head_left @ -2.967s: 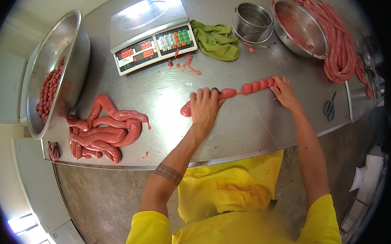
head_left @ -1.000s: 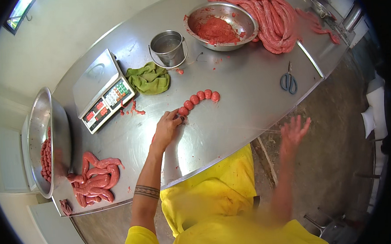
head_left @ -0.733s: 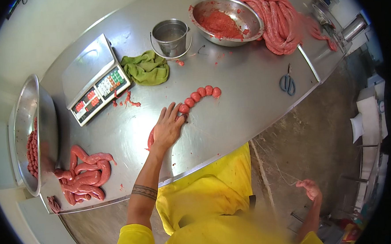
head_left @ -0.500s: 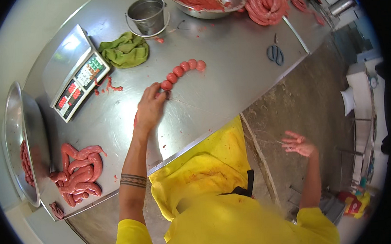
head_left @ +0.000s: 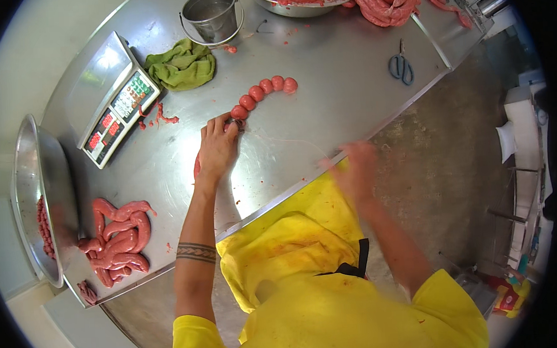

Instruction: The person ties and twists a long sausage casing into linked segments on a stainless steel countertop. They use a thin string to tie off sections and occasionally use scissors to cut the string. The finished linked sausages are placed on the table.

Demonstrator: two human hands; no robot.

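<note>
Digits point(head_left: 107, 120) glow red on the scale point(head_left: 102, 73); left hand point(head_left: 218, 147) holds sausage point(head_left: 256, 93), right hand point(head_left: 355, 172) too blurred to tell.

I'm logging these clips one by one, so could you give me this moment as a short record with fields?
Left hand: closed over a sausage, beside its round links
Round links: six showing, in a curve on the table
Right hand: by the table's near edge, blurred; grip unclear
String: thin, running from near the left hand toward the right
Left side: large basin with small sausages; sausage pile beside it
Far side: scale, green cloth, bucket, bowl
Right side: scissors
</note>
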